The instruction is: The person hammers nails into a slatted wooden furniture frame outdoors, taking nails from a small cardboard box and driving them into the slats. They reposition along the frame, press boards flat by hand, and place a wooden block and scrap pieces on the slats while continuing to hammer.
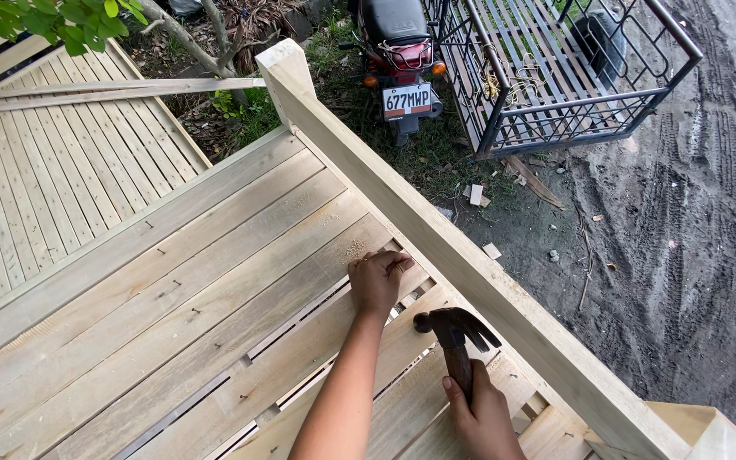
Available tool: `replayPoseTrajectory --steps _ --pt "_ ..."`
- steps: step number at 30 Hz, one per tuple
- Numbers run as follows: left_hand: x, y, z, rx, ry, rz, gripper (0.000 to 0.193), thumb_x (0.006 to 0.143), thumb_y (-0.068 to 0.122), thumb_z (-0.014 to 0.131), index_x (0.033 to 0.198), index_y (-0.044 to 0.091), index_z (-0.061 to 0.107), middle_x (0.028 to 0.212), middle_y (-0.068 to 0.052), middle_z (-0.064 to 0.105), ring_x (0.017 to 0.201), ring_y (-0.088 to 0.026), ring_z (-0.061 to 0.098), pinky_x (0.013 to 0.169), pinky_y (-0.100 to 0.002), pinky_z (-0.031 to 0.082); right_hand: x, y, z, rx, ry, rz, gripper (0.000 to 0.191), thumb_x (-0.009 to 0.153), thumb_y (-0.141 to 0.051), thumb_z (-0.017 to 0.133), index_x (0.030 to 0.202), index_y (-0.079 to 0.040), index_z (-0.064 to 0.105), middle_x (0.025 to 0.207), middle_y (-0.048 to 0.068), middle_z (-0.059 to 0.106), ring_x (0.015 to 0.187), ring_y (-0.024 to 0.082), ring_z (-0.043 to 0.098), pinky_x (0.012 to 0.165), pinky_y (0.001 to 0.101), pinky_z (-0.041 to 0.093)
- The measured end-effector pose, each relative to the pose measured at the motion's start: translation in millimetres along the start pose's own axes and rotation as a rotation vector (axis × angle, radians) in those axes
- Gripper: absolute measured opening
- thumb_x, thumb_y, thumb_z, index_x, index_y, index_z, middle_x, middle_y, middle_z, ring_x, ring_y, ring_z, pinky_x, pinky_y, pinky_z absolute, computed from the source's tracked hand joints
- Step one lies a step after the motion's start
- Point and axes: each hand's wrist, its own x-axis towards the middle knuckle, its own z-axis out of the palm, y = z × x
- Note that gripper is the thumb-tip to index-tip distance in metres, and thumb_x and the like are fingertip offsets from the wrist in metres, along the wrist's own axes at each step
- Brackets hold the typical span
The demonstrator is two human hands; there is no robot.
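1. head view, left hand (376, 279): resting on the pale wooden slats (215, 315), fingers curled and pinched together near the beam edge, seemingly steadying something small; whether it is a nail i cannot tell.
2. head view, right hand (480, 417): fingers wrapping closed around the dark handle of a claw hammer (456, 332).
3. relation: the hammer head is lying toward 4 o'clock from the left fingers, near but apart; its handle is running from 12 down to 6 o'clock, claw pointing to 3 o'clock. the right hand is the nearer one.
4. appearance: dark worn steel head, brown handle.
5. surroundings: a long pale beam (470, 273) is running diagonally at 1 o'clock; a motorcycle (398, 60) is standing beyond.
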Motion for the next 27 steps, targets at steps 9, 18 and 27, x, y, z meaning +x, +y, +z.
replayPoseTrajectory --steps 9,18,27 --pt "-0.9 -3.4 -4.1 -0.037 0.014 0.009 0.013 0.084 0.033 0.08 0.083 0.02 0.081 0.075 0.005 0.076 0.08 -0.013 0.064 0.095 -0.035 0.036 -0.3 6.2 7.5 -0.002 0.047 -0.05 0.046 0.093 -0.039 0.061 0.12 -0.003 0.054 0.067 0.021 0.07 0.064 0.035 0.075 0.063 0.0428 0.055" --pt "-2.4 4.5 -13.3 0.003 -0.081 -0.041 0.009 0.083 0.028 0.081 0.085 0.02 0.081 0.075 0.007 0.076 0.081 -0.011 0.065 0.097 -0.035 0.035 -4.9 0.1 8.1 -0.015 0.017 0.006 0.043 0.094 -0.039 0.06 0.119 -0.004 0.056 0.07 0.022 0.071 0.067 0.034 0.077 0.066 0.0425 0.056" --pt "-1.9 7.2 -24.4 0.008 -0.127 -0.019 0.051 0.08 0.018 0.083 0.12 0.021 0.052 0.081 0.009 0.076 0.088 -0.011 0.068 0.098 -0.041 0.033 -4.6 -75.2 -9.0 -0.105 0.15 -0.15 0.038 0.093 -0.035 0.06 0.12 -0.009 0.056 0.072 0.022 0.072 0.069 0.042 0.074 0.062 0.0491 0.055"
